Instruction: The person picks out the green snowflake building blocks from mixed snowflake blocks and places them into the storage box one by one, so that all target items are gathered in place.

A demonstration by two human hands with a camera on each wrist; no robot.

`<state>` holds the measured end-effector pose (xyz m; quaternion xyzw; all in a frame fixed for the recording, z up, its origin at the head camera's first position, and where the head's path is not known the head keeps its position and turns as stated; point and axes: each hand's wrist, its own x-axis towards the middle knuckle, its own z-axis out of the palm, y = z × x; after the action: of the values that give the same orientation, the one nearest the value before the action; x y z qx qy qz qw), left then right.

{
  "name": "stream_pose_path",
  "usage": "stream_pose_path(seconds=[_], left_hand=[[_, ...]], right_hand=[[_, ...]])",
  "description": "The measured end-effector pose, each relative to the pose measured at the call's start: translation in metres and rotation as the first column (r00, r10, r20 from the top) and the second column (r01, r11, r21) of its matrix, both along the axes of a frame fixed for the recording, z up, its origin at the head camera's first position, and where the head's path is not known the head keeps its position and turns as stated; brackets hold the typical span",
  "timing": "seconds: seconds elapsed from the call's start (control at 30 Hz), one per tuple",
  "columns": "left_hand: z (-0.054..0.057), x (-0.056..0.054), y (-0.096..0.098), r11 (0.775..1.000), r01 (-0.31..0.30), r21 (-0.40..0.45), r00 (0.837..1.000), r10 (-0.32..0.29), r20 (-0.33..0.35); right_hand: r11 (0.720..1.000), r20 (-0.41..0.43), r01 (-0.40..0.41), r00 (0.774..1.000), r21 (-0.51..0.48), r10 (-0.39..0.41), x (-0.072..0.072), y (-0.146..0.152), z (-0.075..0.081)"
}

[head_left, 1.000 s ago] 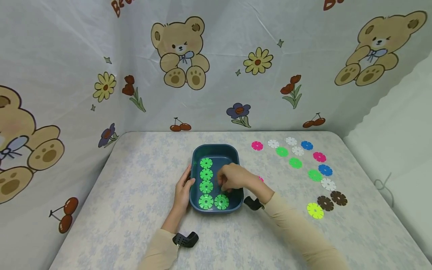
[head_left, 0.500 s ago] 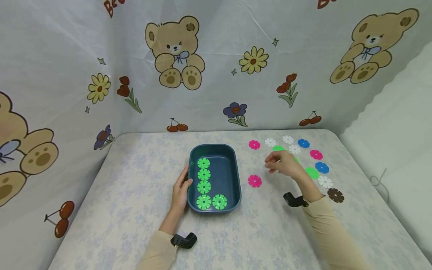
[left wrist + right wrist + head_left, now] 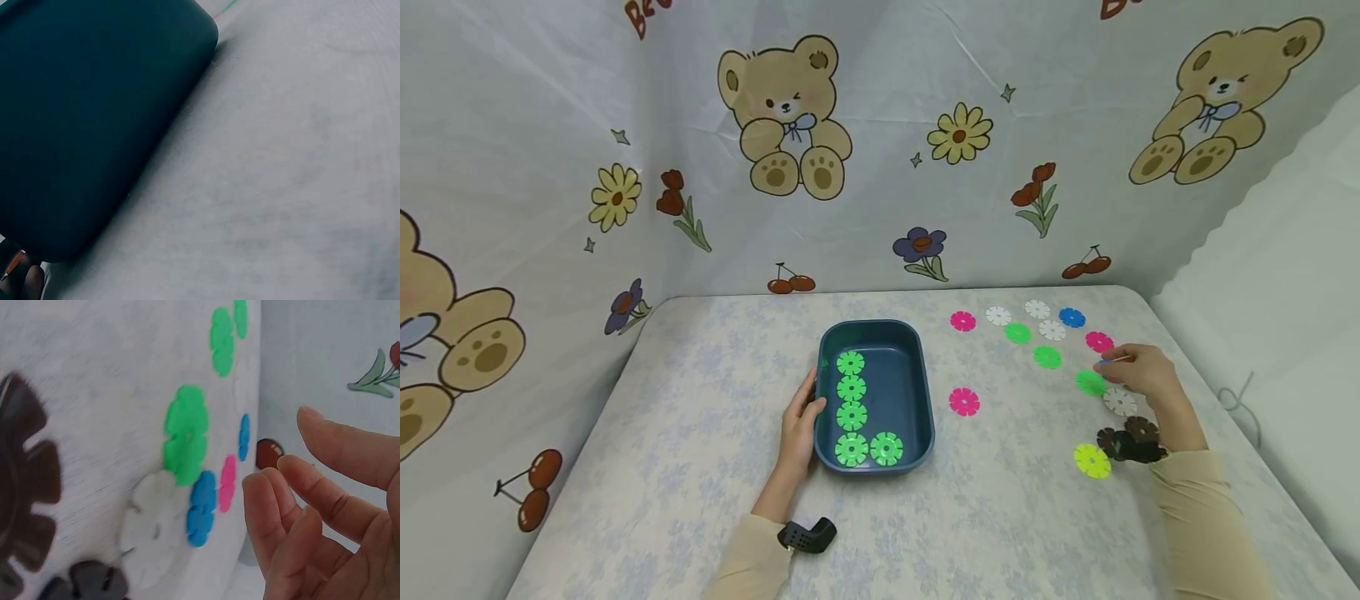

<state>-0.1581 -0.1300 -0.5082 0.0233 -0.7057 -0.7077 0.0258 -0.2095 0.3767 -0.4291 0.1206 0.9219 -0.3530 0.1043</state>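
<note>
A dark blue tray (image 3: 874, 469) stands on the floral tabletop (image 3: 1000, 517), left of the loose discs. My right hand (image 3: 1138, 371) hovers by the blue disc (image 3: 201, 509), towards the tabletop's right side; the right wrist view shows my thumb apart from the loosely bent fingers, with nothing between them. My left hand (image 3: 799, 429) holds the tray at its left wall, thumb at the rim and fingers along the outside. Inside lie five green discs (image 3: 852, 415), four in a column along the left wall and one beside the nearest of these.

A missed pinch seems the chief risk: the blue disc lies flat and looks thin, so my fingertips may slide across it instead of catching its edge. A white disc (image 3: 1121, 402), a loose green disc (image 3: 1091, 383) and a pink disc (image 3: 1100, 342) lie close about it; a reach slightly off could nudge one. My wrist camera (image 3: 1138, 450) overlaps two brown discs (image 3: 1142, 428) in the head view and, dipping too low, might drag them. An uneven pull by my left hand could tilt the tray and slide the column out of line
</note>
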Motion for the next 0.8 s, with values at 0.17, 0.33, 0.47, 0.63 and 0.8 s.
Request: stream_pose_path(seconds=[0.17, 0.33, 0.47, 0.63, 0.8], left_hand=[[0.000, 0.000, -0.001, 1.000, -0.004, 0.003, 1.000, 0.004, 0.002], [0.001, 0.001, 0.000, 1.000, 0.000, 0.016, 1.000, 0.000, 0.000], [0.001, 0.001, 0.000, 1.000, -0.002, 0.017, 1.000, 0.002, 0.004], [0.001, 0.001, 0.000, 1.000, -0.002, 0.012, 1.000, 0.002, 0.000], [0.001, 0.001, 0.000, 1.000, -0.002, 0.012, 1.000, 0.002, -0.001]], right_hand=[[1.000, 0.052, 0.028, 0.998, 0.000, -0.028, -0.003, 0.010, -0.016], [0.998, 0.072, 0.044, 0.996, 0.048, -0.047, -0.006, 0.011, -0.031], [0.995, 0.075, 0.047, 0.996, 0.088, -0.054, -0.007, 0.008, -0.036], [0.993, 0.101, 0.066, 0.992, 0.101, -0.076, -0.009, 0.004, -0.036], [0.992, 0.089, 0.053, 0.994, 0.116, -0.064, -0.009, 0.002, -0.036]])
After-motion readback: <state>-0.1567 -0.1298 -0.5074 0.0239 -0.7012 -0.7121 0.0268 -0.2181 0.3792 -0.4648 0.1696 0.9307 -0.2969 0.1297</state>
